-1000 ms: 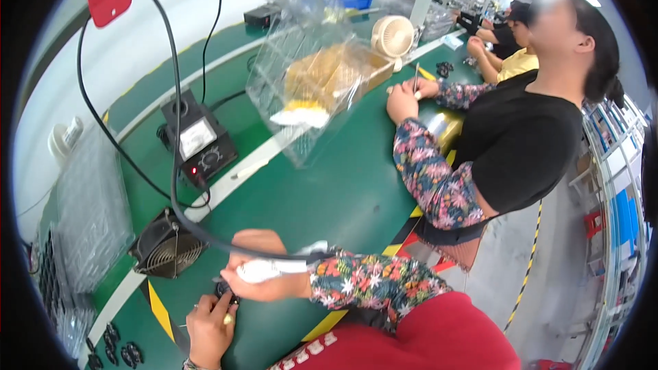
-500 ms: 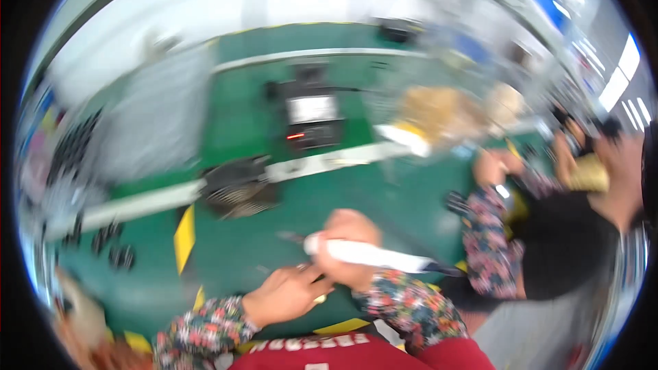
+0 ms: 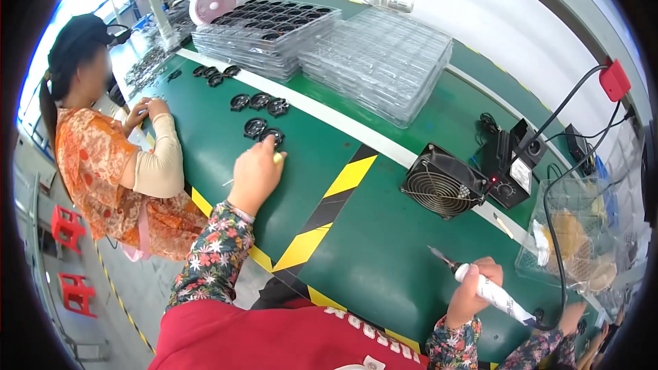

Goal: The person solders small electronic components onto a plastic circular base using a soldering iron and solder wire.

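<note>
At the end of my outstretched arm, my left hand (image 3: pixel 257 175) has its fingertips closed on the near edge of a black round part (image 3: pixel 272 137). A thin pale strand sticks out beside that hand; I cannot make out what it is. Similar black round parts (image 3: pixel 260 101) lie in a loose group just beyond. My right hand (image 3: pixel 473 292) grips a soldering iron (image 3: pixel 492 294) by its white handle, low on the right. The iron's thin tip points to the left, above the green mat, touching nothing.
Clear plastic trays (image 3: pixel 380 55) stand stacked at the back, beside more holding black parts (image 3: pixel 274 19). A black fan (image 3: pixel 442 181) and a soldering station (image 3: pixel 510 171) stand right of centre. A black cable (image 3: pixel 558 233) hangs by the iron. A co-worker (image 3: pixel 103 144) sits left.
The view has swung left. My left hand has gone from beside my right hand to the black parts at the left and closed on one. The right hand still holds the iron.
</note>
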A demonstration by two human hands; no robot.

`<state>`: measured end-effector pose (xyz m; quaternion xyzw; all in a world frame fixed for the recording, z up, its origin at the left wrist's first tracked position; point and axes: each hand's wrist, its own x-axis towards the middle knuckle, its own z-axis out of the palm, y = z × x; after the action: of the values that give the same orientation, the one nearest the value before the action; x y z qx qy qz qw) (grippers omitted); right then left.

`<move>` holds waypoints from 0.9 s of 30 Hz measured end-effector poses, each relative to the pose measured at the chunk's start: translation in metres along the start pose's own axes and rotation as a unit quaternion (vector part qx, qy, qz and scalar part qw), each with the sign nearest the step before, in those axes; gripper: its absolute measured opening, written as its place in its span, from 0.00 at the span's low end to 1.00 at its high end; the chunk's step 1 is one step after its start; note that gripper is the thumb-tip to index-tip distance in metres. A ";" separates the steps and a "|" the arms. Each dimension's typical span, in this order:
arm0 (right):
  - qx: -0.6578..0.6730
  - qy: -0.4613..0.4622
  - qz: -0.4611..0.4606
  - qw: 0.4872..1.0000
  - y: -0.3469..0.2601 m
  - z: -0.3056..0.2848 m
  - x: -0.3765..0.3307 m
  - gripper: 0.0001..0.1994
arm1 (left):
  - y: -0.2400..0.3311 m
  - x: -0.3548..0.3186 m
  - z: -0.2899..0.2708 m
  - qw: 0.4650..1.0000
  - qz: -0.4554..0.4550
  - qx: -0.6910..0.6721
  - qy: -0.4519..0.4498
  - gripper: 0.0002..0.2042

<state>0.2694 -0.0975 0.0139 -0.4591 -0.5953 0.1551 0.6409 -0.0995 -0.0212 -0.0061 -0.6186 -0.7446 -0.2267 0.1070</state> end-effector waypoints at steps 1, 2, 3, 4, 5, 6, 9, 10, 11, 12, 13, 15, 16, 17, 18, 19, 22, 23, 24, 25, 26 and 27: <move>0.001 0.001 -0.001 1.000 0.001 0.000 0.001 0.05 | -0.002 0.005 -0.004 1.000 -0.005 -0.003 -0.001 0.14; 0.004 0.000 -0.001 1.000 0.001 -0.001 0.001 0.05 | -0.004 0.006 -0.002 1.000 -0.005 -0.002 0.000 0.14; 0.009 -0.002 -0.002 1.000 0.002 -0.001 0.001 0.05 | -0.008 0.007 0.004 1.000 -0.002 -0.004 -0.003 0.12; 0.016 -0.002 -0.003 1.000 0.002 0.001 0.001 0.05 | -0.012 0.009 0.004 1.000 0.001 -0.003 -0.004 0.11; 0.012 0.001 -0.001 1.000 0.001 0.000 0.001 0.05 | -0.011 0.009 0.006 1.000 0.002 -0.002 -0.003 0.08; 0.009 0.003 0.002 1.000 0.002 -0.002 0.001 0.05 | -0.006 0.007 0.008 1.000 -0.001 -0.001 -0.015 0.08; 0.006 0.002 0.015 1.000 0.003 -0.006 -0.002 0.06 | 0.029 -0.006 0.014 0.992 0.090 -0.073 -0.044 0.07; 0.002 -0.006 0.019 1.000 0.002 -0.006 -0.003 0.06 | 0.042 -0.017 0.016 0.982 0.160 -0.101 0.002 0.05; 0.002 -0.008 0.023 1.000 -0.001 -0.007 -0.003 0.06 | 0.059 -0.025 0.014 0.973 0.204 -0.106 -0.033 0.04; 0.004 -0.010 0.023 1.000 0.000 -0.007 -0.004 0.06 | 0.074 -0.033 0.009 0.952 0.263 -0.138 -0.075 0.08; 0.011 -0.004 0.021 1.000 0.000 -0.007 -0.005 0.06 | 0.088 -0.041 0.011 0.934 0.301 -0.173 -0.088 0.08; 0.006 0.008 0.021 1.000 -0.001 -0.009 -0.005 0.06 | 0.116 -0.053 0.010 0.888 0.376 -0.225 -0.139 0.11; 0.012 0.006 0.019 1.000 -0.002 -0.009 -0.005 0.06 | 0.127 -0.057 0.009 0.856 0.425 -0.249 -0.158 0.12; 0.015 0.005 0.019 1.000 -0.003 -0.009 -0.005 0.06 | 0.134 -0.060 0.007 0.846 0.436 -0.260 -0.164 0.12; 0.004 0.017 -0.014 1.000 -0.001 -0.005 -0.004 0.06 | 0.140 -0.064 0.006 0.829 0.454 -0.276 -0.176 0.12; 0.021 0.006 -0.013 1.000 0.001 -0.004 -0.003 0.06 | 0.147 -0.067 0.007 0.809 0.474 -0.294 -0.189 0.12; 0.022 -0.023 0.005 0.999 0.008 -0.004 -0.002 0.06 | 0.155 -0.069 0.003 0.805 0.474 -0.278 -0.224 0.12; 0.040 -0.024 0.008 0.999 0.008 -0.002 0.000 0.06 | 0.156 -0.067 -0.001 0.789 0.489 -0.287 -0.235 0.12; 0.042 -0.024 0.020 0.999 0.007 -0.003 0.000 0.06 | 0.157 -0.064 -0.007 0.798 0.479 -0.293 -0.218 0.11; 0.032 -0.027 0.020 0.999 0.007 -0.004 0.002 0.06 | 0.158 -0.058 -0.014 0.808 0.466 -0.299 -0.200 0.11; 0.026 -0.030 0.019 0.999 0.009 -0.005 0.003 0.06 | 0.161 -0.050 -0.021 0.796 0.479 -0.304 -0.212 0.11; 0.016 -0.016 0.030 0.999 0.009 -0.007 0.003 0.06 | 0.165 -0.041 -0.028 0.784 0.451 -0.383 -0.186 0.12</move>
<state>0.2797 -0.0929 0.0099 -0.4635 -0.5890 0.1908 0.6339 0.0661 -0.0481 0.0342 -0.9042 -0.2382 -0.2997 -0.1893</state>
